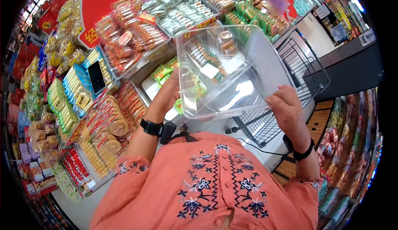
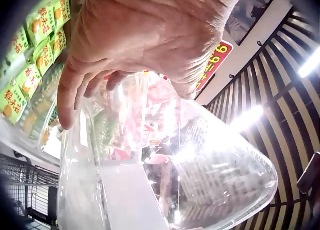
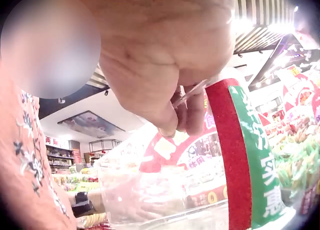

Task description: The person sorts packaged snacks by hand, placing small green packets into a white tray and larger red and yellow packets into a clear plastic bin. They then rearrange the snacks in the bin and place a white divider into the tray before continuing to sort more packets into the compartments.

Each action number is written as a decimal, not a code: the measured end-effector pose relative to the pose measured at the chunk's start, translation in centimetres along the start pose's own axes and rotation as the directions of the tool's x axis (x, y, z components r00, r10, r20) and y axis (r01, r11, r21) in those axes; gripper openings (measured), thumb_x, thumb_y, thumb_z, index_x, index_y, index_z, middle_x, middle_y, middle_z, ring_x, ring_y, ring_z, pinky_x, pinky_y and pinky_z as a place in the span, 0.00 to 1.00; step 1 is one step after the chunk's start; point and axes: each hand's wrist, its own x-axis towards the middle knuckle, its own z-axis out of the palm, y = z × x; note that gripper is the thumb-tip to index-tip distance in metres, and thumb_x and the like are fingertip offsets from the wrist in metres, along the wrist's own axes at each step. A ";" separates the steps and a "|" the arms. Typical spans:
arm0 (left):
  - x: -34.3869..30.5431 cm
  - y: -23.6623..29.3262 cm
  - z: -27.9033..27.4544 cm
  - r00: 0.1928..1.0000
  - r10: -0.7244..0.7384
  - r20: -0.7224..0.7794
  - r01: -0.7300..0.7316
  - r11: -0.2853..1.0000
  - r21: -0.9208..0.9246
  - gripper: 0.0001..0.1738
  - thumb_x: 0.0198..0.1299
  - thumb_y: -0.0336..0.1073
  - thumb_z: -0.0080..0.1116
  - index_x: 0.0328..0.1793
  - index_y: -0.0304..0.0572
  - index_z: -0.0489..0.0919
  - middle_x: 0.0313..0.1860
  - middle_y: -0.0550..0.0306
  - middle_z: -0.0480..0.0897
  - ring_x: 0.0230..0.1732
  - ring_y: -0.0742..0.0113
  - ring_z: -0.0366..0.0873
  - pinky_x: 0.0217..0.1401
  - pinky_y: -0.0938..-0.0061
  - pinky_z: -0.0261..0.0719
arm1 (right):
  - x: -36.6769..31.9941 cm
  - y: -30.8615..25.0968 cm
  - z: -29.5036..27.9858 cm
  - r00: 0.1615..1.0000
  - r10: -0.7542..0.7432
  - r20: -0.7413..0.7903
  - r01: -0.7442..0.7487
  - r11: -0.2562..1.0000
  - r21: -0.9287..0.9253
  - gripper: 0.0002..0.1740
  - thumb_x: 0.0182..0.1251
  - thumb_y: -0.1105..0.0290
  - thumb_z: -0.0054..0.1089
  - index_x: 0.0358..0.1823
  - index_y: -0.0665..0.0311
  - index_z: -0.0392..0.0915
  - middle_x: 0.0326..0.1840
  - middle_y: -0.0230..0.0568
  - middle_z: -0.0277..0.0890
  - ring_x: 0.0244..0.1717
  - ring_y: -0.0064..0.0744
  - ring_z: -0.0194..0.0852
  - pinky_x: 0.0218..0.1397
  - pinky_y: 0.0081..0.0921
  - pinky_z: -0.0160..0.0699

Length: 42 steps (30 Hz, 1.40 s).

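A large clear plastic bin (image 1: 232, 101) is held tilted in front of the body. The left hand (image 1: 169, 90) grips its left side; in the left wrist view that hand (image 2: 145, 35) has its fingers over the rim of the clear bin (image 2: 225, 190). The right hand (image 1: 287, 107) pinches the near right edge. In the right wrist view, thumb and fingers of the right hand (image 3: 165, 55) close on the rim, beside a red and green printed strip (image 3: 245, 155). Through the clear plastic show green packets and brown snack packs.
Green packets (image 1: 161, 73) lie in a display compartment left of the bin. Snack trays surround it, with a phone (image 1: 96, 77) on packs at the left. A wire cart (image 1: 259, 132) stands below and right of the bin; shelves (image 1: 348, 147) line the right.
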 end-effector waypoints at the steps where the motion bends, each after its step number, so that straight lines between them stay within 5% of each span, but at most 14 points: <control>1: -0.3 -0.1 0.3 0.999 0.004 -0.042 -0.005 1.000 -0.013 0.55 0.69 0.79 0.40 0.84 0.40 0.57 0.80 0.39 0.65 0.78 0.41 0.67 0.64 0.50 0.81 | 0.3 -0.1 0.5 1.000 -0.026 -0.003 0.026 1.000 0.017 0.14 0.56 0.82 0.65 0.45 0.64 0.82 0.40 0.40 0.76 0.49 0.49 0.77 0.67 0.48 0.73; 5: -1.5 1.2 -2.0 0.994 0.067 -0.089 -0.066 0.998 0.009 0.58 0.68 0.80 0.41 0.83 0.33 0.59 0.78 0.37 0.66 0.78 0.44 0.67 0.61 0.51 0.83 | 2.5 -0.3 3.9 0.990 -0.132 -0.054 0.133 0.991 0.016 0.15 0.54 0.84 0.65 0.43 0.65 0.81 0.39 0.39 0.75 0.47 0.50 0.77 0.65 0.46 0.74; 9: -1.9 1.1 -2.9 0.976 0.151 -0.159 -0.152 0.988 0.011 0.47 0.73 0.62 0.55 0.83 0.34 0.59 0.78 0.40 0.66 0.72 0.45 0.72 0.61 0.49 0.85 | 3.3 0.3 6.0 0.983 -0.179 -0.034 0.178 0.983 -0.040 0.13 0.55 0.83 0.64 0.43 0.64 0.80 0.39 0.39 0.74 0.47 0.48 0.77 0.67 0.46 0.75; 10: -1.6 0.7 -3.9 0.984 0.097 -0.151 -0.108 0.992 -0.068 0.39 0.71 0.49 0.59 0.81 0.36 0.63 0.73 0.47 0.71 0.66 0.55 0.76 0.61 0.50 0.86 | 3.5 0.6 6.5 0.983 -0.179 -0.033 0.177 0.983 -0.044 0.13 0.55 0.83 0.64 0.43 0.64 0.80 0.39 0.39 0.74 0.47 0.47 0.78 0.68 0.46 0.75; 14: -0.5 -1.7 -4.5 0.962 0.085 -0.259 -0.068 0.995 0.073 0.31 0.67 0.38 0.57 0.76 0.42 0.69 0.61 0.60 0.77 0.58 0.67 0.77 0.58 0.59 0.87 | 3.7 2.5 8.7 0.988 -0.152 -0.017 0.151 0.987 -0.056 0.12 0.57 0.83 0.63 0.42 0.62 0.81 0.39 0.38 0.75 0.47 0.44 0.79 0.71 0.47 0.75; 21: 1.0 -2.9 -3.0 0.938 0.150 -0.313 -0.083 0.973 0.217 0.26 0.69 0.37 0.56 0.72 0.42 0.71 0.56 0.61 0.79 0.51 0.74 0.77 0.46 0.74 0.83 | 4.3 8.3 12.6 0.991 -0.109 -0.071 0.104 0.992 -0.075 0.10 0.59 0.81 0.63 0.41 0.60 0.82 0.42 0.37 0.78 0.49 0.42 0.79 0.73 0.49 0.73; 24: 2.4 -3.2 -2.3 0.919 0.208 -0.336 -0.144 0.968 0.206 0.25 0.70 0.37 0.56 0.71 0.40 0.71 0.54 0.61 0.79 0.48 0.75 0.78 0.44 0.75 0.81 | 4.9 10.6 13.7 0.995 -0.085 -0.056 0.083 0.996 -0.029 0.09 0.60 0.80 0.63 0.41 0.60 0.82 0.43 0.36 0.79 0.51 0.42 0.79 0.73 0.49 0.71; 35: 5.3 -2.3 -0.5 0.851 0.182 -0.492 -0.002 0.939 0.344 0.27 0.70 0.36 0.56 0.73 0.39 0.70 0.55 0.60 0.81 0.48 0.74 0.80 0.44 0.76 0.80 | 7.4 16.3 14.5 0.995 -0.085 -0.058 0.092 0.989 0.118 0.08 0.60 0.78 0.66 0.41 0.62 0.82 0.44 0.39 0.80 0.53 0.44 0.79 0.73 0.49 0.70; 37: 5.7 -2.8 -0.6 0.850 0.238 -0.470 -0.081 0.941 0.329 0.29 0.71 0.39 0.60 0.74 0.37 0.66 0.47 0.56 0.84 0.42 0.72 0.81 0.45 0.72 0.81 | 7.1 17.0 14.7 0.997 -0.073 -0.023 0.075 0.989 0.129 0.10 0.59 0.79 0.68 0.42 0.62 0.81 0.47 0.40 0.81 0.56 0.46 0.79 0.76 0.51 0.68; 41: 5.5 -2.2 -0.6 0.849 0.187 -0.494 -0.023 0.947 0.319 0.35 0.71 0.42 0.62 0.79 0.38 0.63 0.52 0.54 0.84 0.44 0.71 0.81 0.46 0.72 0.82 | 7.3 16.9 14.3 0.995 -0.081 0.066 0.071 0.987 0.145 0.20 0.55 0.77 0.72 0.50 0.61 0.80 0.57 0.43 0.79 0.67 0.49 0.74 0.80 0.55 0.61; 42: 5.4 -2.1 -0.7 0.862 0.154 -0.484 0.028 0.937 0.349 0.34 0.72 0.44 0.60 0.78 0.37 0.65 0.60 0.57 0.81 0.51 0.72 0.81 0.48 0.74 0.83 | 7.4 16.6 14.2 0.994 -0.073 0.080 0.061 0.988 0.145 0.22 0.54 0.76 0.73 0.53 0.61 0.80 0.59 0.43 0.78 0.69 0.50 0.72 0.80 0.55 0.60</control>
